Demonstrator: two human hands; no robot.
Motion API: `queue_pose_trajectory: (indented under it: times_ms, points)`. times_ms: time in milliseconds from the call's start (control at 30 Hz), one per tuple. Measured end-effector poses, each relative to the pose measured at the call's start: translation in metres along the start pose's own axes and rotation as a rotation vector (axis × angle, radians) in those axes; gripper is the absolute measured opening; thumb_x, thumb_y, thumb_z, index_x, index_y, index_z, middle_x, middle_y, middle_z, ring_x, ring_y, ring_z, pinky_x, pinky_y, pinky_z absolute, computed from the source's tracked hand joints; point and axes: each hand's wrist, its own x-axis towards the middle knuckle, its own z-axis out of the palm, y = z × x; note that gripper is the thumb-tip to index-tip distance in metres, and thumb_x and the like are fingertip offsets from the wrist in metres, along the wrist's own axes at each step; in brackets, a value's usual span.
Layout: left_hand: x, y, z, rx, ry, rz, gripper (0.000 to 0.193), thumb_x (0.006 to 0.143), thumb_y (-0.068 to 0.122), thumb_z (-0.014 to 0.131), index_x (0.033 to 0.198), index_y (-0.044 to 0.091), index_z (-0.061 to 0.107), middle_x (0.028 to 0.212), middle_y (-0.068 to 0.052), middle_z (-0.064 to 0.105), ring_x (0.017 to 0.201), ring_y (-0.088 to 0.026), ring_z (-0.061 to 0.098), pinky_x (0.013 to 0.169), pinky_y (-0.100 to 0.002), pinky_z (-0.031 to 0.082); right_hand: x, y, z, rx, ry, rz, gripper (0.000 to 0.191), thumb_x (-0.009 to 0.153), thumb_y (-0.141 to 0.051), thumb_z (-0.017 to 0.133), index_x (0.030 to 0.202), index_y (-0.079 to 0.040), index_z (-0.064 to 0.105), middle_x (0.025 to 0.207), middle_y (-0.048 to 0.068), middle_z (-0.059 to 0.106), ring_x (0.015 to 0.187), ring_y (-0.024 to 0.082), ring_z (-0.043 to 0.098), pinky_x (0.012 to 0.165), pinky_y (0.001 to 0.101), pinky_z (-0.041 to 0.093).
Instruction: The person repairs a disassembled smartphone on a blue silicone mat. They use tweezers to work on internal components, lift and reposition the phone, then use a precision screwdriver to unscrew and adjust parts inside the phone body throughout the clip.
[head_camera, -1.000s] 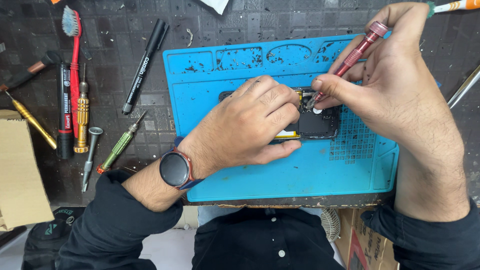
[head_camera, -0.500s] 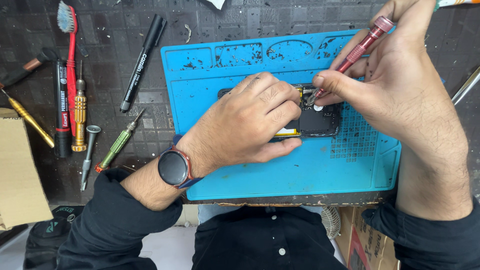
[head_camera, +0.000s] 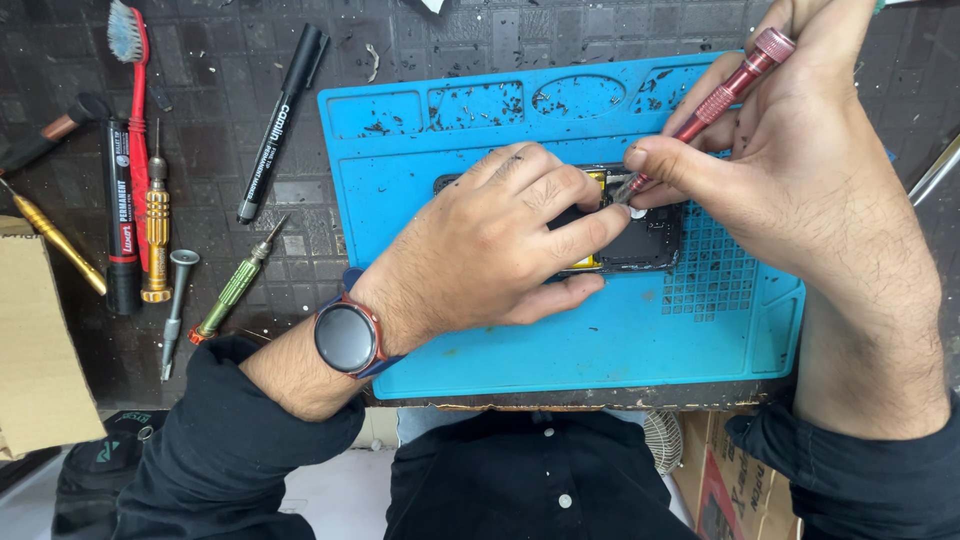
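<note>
An opened black phone (head_camera: 650, 240) lies on a blue work mat (head_camera: 600, 340), showing a yellow strip under my fingers. My left hand (head_camera: 490, 240), with a dark round watch at the wrist, lies flat over the phone's left part and presses it down. My right hand (head_camera: 800, 170) pinches a red metal screwdriver (head_camera: 725, 90). It slants down to the left, its tip resting on the phone's upper edge near my left fingertips.
Left of the mat lie a black marker (head_camera: 280, 120), a green screwdriver (head_camera: 235, 285), a gold screwdriver (head_camera: 157, 240), a red toothbrush (head_camera: 135, 90), a second black marker (head_camera: 120, 215) and a grey tool (head_camera: 175, 305). A cardboard piece (head_camera: 35, 350) sits far left.
Both hands stay on the phone. The whole scene sits slightly lower and more to the right in view; the red screwdriver keeps the same slant.
</note>
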Motion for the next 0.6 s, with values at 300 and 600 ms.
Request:
queue_pose_trajectory:
  times_ms: [300, 600]
  points:
    - [0.002, 0.002, -0.003, 0.098, -0.020, -0.019, 0.047, 0.088, 0.039, 0.084, 0.124, 0.012, 0.070, 0.116, -0.003, 0.062, 0.106, -0.026, 0.058, 0.093, -0.042, 0.047, -0.008, 0.012, -0.002, 0.067, 0.033, 0.015, 0.062, 0.104, 0.015, 0.067, 0.122, -0.001, 0.009, 0.100, 0.022, 0.058, 0.087, 0.029, 0.076, 0.077, 0.0399, 0.065]
    - [0.005, 0.000, -0.010, -0.022, 0.005, -0.086, 0.044, 0.083, 0.039, 0.089, 0.118, 0.017, 0.075, 0.114, 0.001, 0.063, 0.105, -0.022, 0.058, 0.090, -0.040, 0.044, -0.015, 0.008, -0.016, 0.039, 0.026, -0.082, 0.059, 0.099, 0.023, 0.063, 0.121, 0.000, 0.013, 0.106, 0.027, 0.052, 0.091, 0.036, 0.074, 0.082, 0.0441, 0.064]
